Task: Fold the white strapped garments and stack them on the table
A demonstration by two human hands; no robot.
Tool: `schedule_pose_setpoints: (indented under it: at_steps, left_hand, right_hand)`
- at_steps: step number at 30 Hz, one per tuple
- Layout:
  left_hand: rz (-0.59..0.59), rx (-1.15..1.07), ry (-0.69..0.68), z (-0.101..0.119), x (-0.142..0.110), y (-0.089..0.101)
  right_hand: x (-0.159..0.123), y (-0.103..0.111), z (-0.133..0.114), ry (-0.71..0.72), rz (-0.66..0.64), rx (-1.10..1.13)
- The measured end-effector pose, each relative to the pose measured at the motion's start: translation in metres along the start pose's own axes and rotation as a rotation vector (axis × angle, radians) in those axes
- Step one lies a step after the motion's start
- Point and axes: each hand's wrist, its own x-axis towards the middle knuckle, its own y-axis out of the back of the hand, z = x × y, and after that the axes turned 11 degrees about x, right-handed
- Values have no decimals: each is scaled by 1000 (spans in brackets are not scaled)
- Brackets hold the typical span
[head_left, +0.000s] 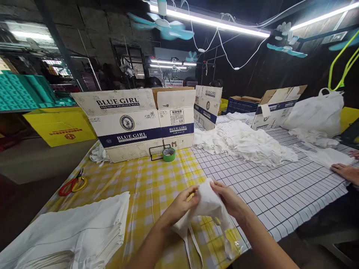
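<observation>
A white cloth piece with thin straps (pixel 209 203) hangs between my two hands above the yellow checked tablecloth. My left hand (pixel 182 205) pinches its left upper edge, fingers closed. On the other side, my right hand (pixel 228 198) grips the cloth near its top right, thumb and fingers together. The straps and lower folds dangle toward the table's near edge. To the left lies a thick stack of flat white cloth pieces (pixel 92 224). Scissors with red and yellow handles (pixel 73 185) rest beyond that stack.
Cardboard beer boxes (pixel 140 123) stand at the back, with a green tape roll (pixel 168 154) before them. A large heap of white cloth pieces (pixel 241 140) covers part of the grid-patterned cloth. Another person's hand (pixel 344 172) touches white cloth at right. Fans hang overhead.
</observation>
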Motion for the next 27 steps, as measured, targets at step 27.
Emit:
schedule_pose_setpoints:
  at_steps: [27]
  left_hand:
    - [38, 52, 186, 25, -5, 0]
  right_hand:
    - [-4, -18, -8, 289, -217, -908]
